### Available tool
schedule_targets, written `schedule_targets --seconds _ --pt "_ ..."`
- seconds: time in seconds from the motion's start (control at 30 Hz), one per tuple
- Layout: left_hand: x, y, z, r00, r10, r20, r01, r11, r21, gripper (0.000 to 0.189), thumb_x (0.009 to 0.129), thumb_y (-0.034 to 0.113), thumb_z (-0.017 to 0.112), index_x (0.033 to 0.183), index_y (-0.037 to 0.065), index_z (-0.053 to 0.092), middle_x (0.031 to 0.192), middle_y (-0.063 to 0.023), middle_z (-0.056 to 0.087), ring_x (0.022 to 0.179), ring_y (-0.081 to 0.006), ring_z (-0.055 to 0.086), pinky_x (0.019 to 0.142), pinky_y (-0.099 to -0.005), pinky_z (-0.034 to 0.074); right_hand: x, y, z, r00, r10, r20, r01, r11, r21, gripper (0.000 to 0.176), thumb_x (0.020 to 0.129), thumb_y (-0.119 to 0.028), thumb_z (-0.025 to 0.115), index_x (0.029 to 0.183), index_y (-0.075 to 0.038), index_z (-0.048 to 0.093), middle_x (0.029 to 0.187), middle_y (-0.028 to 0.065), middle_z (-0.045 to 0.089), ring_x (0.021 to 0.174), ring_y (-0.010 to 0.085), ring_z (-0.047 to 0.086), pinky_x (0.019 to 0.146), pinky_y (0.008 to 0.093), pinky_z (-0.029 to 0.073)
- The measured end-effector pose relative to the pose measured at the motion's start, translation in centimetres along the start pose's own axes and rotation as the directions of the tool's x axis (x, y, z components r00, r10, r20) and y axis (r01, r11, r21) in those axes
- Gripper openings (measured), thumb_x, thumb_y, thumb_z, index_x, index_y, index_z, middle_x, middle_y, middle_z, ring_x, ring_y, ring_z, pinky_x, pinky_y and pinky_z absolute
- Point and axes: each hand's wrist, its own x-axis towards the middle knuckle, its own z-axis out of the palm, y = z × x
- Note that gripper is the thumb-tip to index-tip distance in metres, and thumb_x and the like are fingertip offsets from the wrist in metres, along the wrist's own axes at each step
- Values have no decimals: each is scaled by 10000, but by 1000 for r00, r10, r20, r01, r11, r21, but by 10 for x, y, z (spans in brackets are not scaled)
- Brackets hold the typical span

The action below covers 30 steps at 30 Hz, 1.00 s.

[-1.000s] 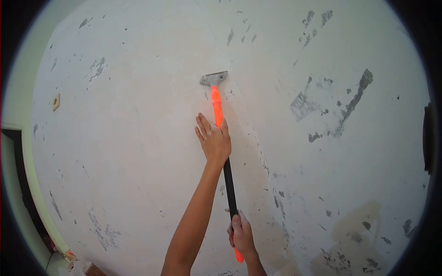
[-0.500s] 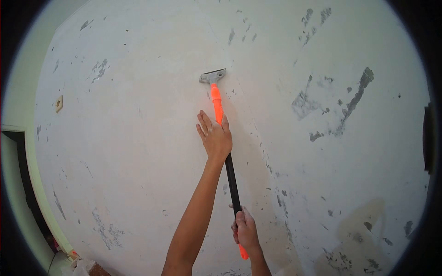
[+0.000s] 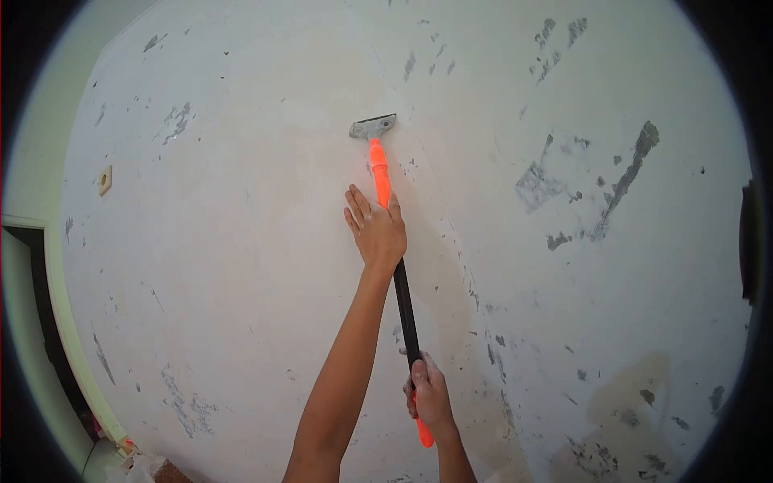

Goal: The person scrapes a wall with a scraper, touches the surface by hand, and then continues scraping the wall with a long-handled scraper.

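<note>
Grip: right hand (image 3: 427, 396) is clenching the scraper (image 3: 405, 310) at its 6 o'clock end, left hand (image 3: 377, 233) pressing open-fingered above it — likely stiff, light.

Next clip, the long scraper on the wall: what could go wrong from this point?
1. The left hand lies flat, fingers open, over the scraper rather than wrapped around it. It might slip up toward the blade.
2. The right hand grips only the low end of the long handle. With so little control, the blade could tilt and gouge the wall, which is already pitted.
</note>
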Motion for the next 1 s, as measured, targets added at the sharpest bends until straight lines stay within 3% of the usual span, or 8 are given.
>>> schedule_targets --seconds 0.27,0.37,0.47,0.53,0.73,0.87,0.93,1.0 --pt "-48 -8 -3 998 -17 -60 12 996 -87 698 1107 427 318 985 -187 627 1664 -334 135 1581 -408 60 1280 -501 48 -47 12 -6 995 97 4 -97 995 -5 400 1138 -332 333 1382 -81 527 637 -20 465 404 66 401 371 247 340" --pt "-29 -6 -8 999 -39 20 40 997 -73 701 1104 432 322 1004 -191 629 1663 -336 139 1581 -409 65 1279 -502 49 -32 3 -1 996 84 13 -84 996 -16 403 1137 -339 339 1384 -81 528 639 -21 464 405 66 404 372 245 342" --pt "10 -7 0 994 28 -110 -30 999 -21 710 1103 432 320 1064 -206 628 1662 -337 140 1580 -411 68 1279 -504 54 -5 -19 2 999 46 18 -46 999 -15 408 1133 -343 352 1389 -85 538 638 -24 453 422 65 391 392 246 349" --pt "19 5 -14 999 -41 29 40 998 39 713 1101 421 322 1325 -235 491 1666 -326 141 1580 -400 83 1279 -497 71 -3 -22 0 999 38 14 -38 999 21 408 1129 -337 359 1392 -89 548 636 -26 442 439 64 379 410 249 354" --pt "-64 -4 -26 993 -50 109 57 997 -56 706 1102 423 343 1336 -230 480 1660 -340 132 1580 -402 81 1278 -502 80 -54 30 -13 996 65 59 -66 998 19 444 1132 -396 362 1386 -66 518 637 -20 463 403 77 403 377 248 353" --pt "-117 -25 -35 993 -101 68 111 980 -168 674 1097 422 387 1270 -212 532 1664 -330 138 1580 -405 84 1276 -513 84 -89 80 -5 970 200 141 -222 961 164 434 1097 -402 471 1378 -80 542 729 16 580 567 124 569 522 296 484" --pt "-129 -33 -51 971 -144 191 170 977 -127 621 1093 420 413 1167 -177 566 1675 -307 137 1575 -414 103 1257 -511 196 -96 108 9 969 207 132 -237 931 279 379 1065 -397 571 1323 -121 609 692 6 583 565 142 572 513 335 483" --pt "-140 -44 -58 977 -149 154 169 977 -127 591 1093 432 412 1123 -135 572 1637 -312 234 1534 -411 220 1204 -519 289 -97 129 24 973 116 197 -153 971 182 406 1135 -399 360 1419 -136 482 719 -29 573 574 113 561 536 294 485"
